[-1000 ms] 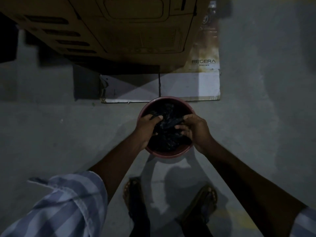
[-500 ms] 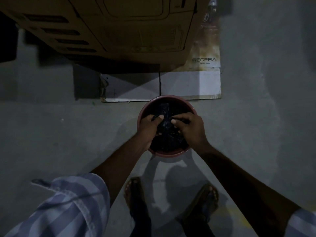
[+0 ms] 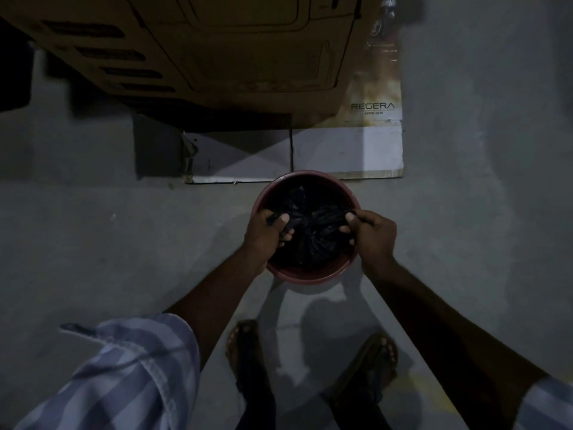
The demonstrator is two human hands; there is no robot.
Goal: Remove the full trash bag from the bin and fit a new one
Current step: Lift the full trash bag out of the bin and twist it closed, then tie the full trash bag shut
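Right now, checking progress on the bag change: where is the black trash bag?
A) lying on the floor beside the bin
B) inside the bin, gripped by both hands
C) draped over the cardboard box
B: the black trash bag sits inside the bin, with the left hand and right hand each pinching its plastic.

Black trash bag (image 3: 310, 237), gathered at its top, inside round red bin (image 3: 307, 276)

The scene was dimly lit, and a grey concrete floor (image 3: 93, 243) was seen across most of the view. A large brown cardboard box (image 3: 232, 51), printed with line drawings, was set at the top. A flattened sheet of cardboard (image 3: 347, 150) marked "REGERA" was laid on the floor just beside it. Dark shadows were cast under the box and across the nearer floor.
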